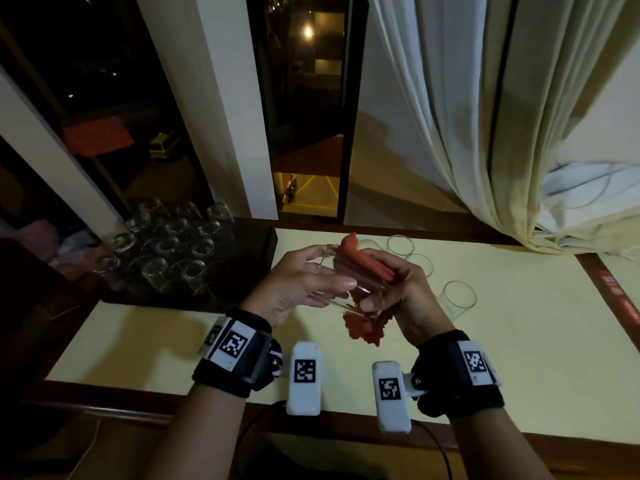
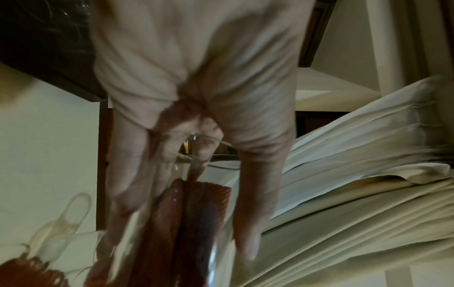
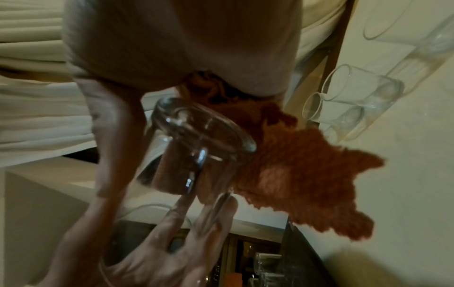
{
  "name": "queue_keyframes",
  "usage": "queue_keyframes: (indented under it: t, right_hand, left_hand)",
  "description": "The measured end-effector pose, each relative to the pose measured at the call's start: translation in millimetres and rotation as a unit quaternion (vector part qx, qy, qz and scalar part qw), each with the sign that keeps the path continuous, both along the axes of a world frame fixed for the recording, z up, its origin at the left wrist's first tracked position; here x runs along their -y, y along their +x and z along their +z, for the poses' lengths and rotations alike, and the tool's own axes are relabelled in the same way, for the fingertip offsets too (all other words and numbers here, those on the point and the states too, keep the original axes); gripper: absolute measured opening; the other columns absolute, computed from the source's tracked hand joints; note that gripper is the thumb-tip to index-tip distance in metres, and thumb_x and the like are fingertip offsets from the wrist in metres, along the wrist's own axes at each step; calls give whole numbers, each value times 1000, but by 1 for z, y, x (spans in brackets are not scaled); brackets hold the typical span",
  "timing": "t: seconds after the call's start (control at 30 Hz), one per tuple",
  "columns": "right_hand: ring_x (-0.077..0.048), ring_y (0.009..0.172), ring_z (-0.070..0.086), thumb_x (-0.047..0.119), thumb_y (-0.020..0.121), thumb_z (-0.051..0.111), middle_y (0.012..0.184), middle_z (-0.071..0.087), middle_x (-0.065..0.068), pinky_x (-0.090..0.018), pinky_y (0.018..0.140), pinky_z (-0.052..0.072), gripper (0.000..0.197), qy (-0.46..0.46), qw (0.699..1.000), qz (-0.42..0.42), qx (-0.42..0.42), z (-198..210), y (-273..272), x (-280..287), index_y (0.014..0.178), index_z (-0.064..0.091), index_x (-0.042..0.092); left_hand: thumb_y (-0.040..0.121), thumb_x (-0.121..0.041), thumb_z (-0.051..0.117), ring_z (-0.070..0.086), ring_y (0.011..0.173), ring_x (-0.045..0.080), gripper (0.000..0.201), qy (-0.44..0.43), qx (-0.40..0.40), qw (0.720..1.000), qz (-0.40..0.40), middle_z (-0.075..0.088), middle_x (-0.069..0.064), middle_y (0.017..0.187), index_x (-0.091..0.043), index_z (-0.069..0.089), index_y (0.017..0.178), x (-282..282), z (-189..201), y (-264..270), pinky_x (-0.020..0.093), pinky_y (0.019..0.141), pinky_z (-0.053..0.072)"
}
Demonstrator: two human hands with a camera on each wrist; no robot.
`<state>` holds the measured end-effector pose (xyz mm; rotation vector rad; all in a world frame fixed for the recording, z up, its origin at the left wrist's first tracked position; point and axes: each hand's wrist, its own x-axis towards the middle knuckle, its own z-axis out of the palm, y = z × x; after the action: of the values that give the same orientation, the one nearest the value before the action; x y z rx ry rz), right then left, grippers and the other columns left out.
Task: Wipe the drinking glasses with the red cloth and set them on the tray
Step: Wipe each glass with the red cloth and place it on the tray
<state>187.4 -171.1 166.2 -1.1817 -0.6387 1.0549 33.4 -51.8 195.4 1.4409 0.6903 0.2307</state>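
I hold a clear drinking glass (image 1: 341, 289) tilted above the table, between both hands. My left hand (image 1: 311, 278) cups its side, with fingers and thumb round the wall. My right hand (image 1: 391, 289) grips the red cloth (image 1: 362, 261); part of it is pushed inside the glass and a frayed tail (image 1: 365, 329) hangs below. The right wrist view shows the glass's thick base (image 3: 203, 132) with cloth (image 3: 294, 174) behind and inside it, and left fingers (image 3: 209, 213) under it. In the left wrist view, cloth (image 2: 203, 203) fills the glass between my fingers (image 2: 123, 203).
A dark tray (image 1: 258, 244) at the left carries several upturned glasses (image 1: 156, 251). Three upright glasses (image 1: 457, 299) stand on the pale table (image 1: 519, 358) to the right of my hands. A cream curtain (image 1: 485, 133) hangs at the back right, with a dark window behind.
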Motion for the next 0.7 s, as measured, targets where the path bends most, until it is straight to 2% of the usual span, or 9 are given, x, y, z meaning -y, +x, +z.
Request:
queue_keyframes:
  t: [0.1, 0.17, 0.23, 0.33, 0.43, 0.47, 0.57, 0.63, 0.7]
  right_hand:
    - [-40, 105, 69, -11, 51, 72, 116, 72, -22, -44, 79, 59, 76, -9, 999, -29, -45, 0, 2, 1, 125, 64, 2]
    - [-40, 98, 67, 7, 69, 73, 121, 70, -22, -38, 65, 57, 65, -4, 995, -63, -76, 0, 0, 3, 132, 59, 3]
    - [-40, 92, 62, 24, 83, 66, 121, 67, -26, -37, 60, 52, 54, 10, 990, -96, -100, 2, -4, 4, 134, 58, 7]
    - [-44, 86, 62, 23, 98, 56, 125, 61, -31, -43, 60, 53, 36, 28, 986, -125, -111, 9, -10, -3, 131, 55, 10]
    - [-36, 83, 67, 19, 104, 48, 121, 65, -26, -46, 66, 52, 31, 25, 988, -130, -81, 14, -12, -7, 133, 56, 14]
    - [-36, 84, 65, 18, 105, 45, 118, 67, -20, -47, 67, 50, 31, 29, 989, -127, -71, 15, -14, -7, 133, 56, 15]
    - [-35, 93, 58, 16, 106, 42, 121, 68, -12, -47, 73, 47, 30, 34, 989, -136, -55, 17, -17, -6, 132, 58, 18]
    - [-32, 98, 59, 18, 107, 41, 124, 67, -16, -44, 77, 49, 30, 27, 987, -146, -61, 16, -15, -7, 132, 58, 18]
    - [-32, 100, 60, 21, 108, 40, 126, 65, -21, -43, 81, 49, 30, 14, 987, -146, -69, 15, -13, -7, 131, 58, 19]
  left_hand:
    - [55, -33, 92, 75, 92, 20, 66, 19, 18, 998, 60, 77, 2, 101, -33, 64, 115, 3, -5, 3, 34, 75, 59]
    - [49, -40, 90, 73, 98, 20, 70, 26, 39, 993, 105, 77, -1, 103, -33, 66, 114, 5, -10, 4, 39, 81, 59]
    - [44, -46, 89, 73, 98, 15, 75, 24, 64, 987, 147, 77, -3, 104, -32, 66, 114, 11, -13, 6, 37, 79, 61]
    - [46, -39, 90, 74, 94, 13, 75, 23, 86, 982, 165, 76, 0, 107, -27, 64, 115, 18, -14, 12, 25, 67, 58]
    - [53, -24, 92, 75, 91, 15, 70, 24, 104, 980, 167, 75, 5, 109, -20, 64, 117, 19, -14, 15, 19, 63, 55]
    - [52, -22, 94, 74, 92, 15, 72, 24, 112, 977, 180, 75, 5, 110, -20, 64, 117, 18, -14, 15, 20, 64, 55]
    - [52, -28, 93, 74, 92, 12, 70, 21, 123, 972, 200, 75, 3, 108, -22, 64, 115, 15, -15, 14, 23, 66, 57]
    - [48, -35, 90, 74, 95, 14, 72, 18, 111, 979, 172, 76, 1, 107, -24, 64, 114, 13, -16, 15, 23, 66, 56]
    - [47, -34, 91, 74, 94, 17, 72, 22, 114, 980, 163, 75, 3, 108, -24, 65, 114, 14, -18, 16, 22, 65, 55]
